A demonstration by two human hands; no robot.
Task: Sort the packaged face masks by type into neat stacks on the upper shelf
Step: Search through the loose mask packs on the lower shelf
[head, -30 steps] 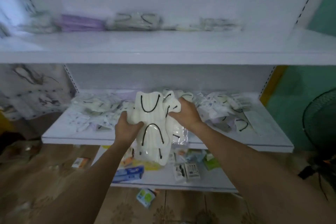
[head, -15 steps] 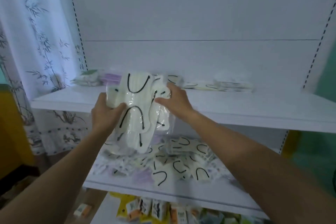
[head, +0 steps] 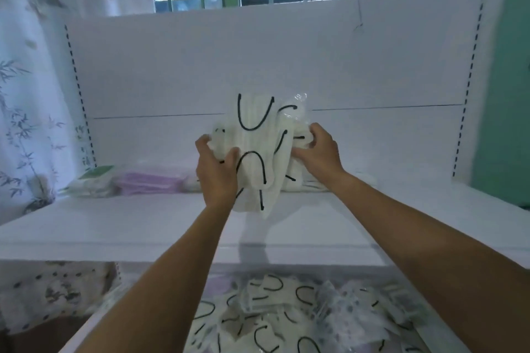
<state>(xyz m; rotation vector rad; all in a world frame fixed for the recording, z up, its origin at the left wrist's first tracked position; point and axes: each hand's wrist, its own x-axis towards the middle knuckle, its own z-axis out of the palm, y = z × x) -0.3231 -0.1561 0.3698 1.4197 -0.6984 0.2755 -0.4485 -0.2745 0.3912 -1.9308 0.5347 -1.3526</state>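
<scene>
Lifted higher than before, the bundle of white packaged masks (head: 255,129) was over the upper shelf (head: 129,223), with the left hand (head: 216,175) and right hand (head: 318,155) both gripping its sides. Blurred stacks (head: 155,180) behind it were partly hidden.

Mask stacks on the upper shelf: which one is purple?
The lilac stack, second from the left; the green-topped stack left of it is white.

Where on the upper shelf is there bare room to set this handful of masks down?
Bare: the upper shelf along its whole front, and its right end by the green wall. Crowded: its back left, with the green-labelled pack and purple masks, and, below, the heap of loose masks.
</scene>
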